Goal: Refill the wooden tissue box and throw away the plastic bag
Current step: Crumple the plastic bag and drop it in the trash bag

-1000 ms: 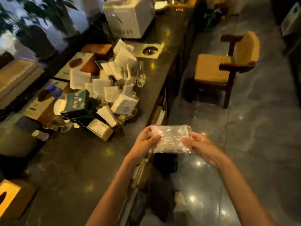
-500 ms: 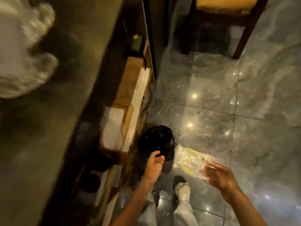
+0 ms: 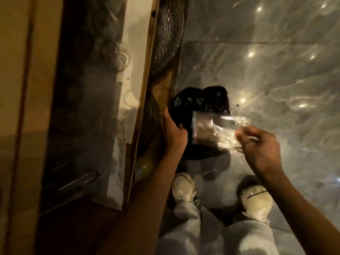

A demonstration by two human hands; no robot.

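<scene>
I look straight down at the floor. My right hand (image 3: 257, 144) pinches a clear, crinkled plastic bag (image 3: 217, 129) by its right end and holds it over the mouth of a black bin bag (image 3: 198, 102). My left hand (image 3: 173, 131) grips the left rim of that black bin bag, beside the counter's base. The wooden tissue box is out of view.
The dark counter edge (image 3: 139, 100) and its lower shelf with glassware (image 3: 165, 34) run along the left. Polished grey marble floor (image 3: 266, 61) spreads to the right. My two pale shoes (image 3: 184, 186) stand just below the bin.
My view has dropped from the cluttered countertop to the floor. My left hand let go of the plastic bag and took the bin bag's rim; my right hand carried the plastic bag down over it.
</scene>
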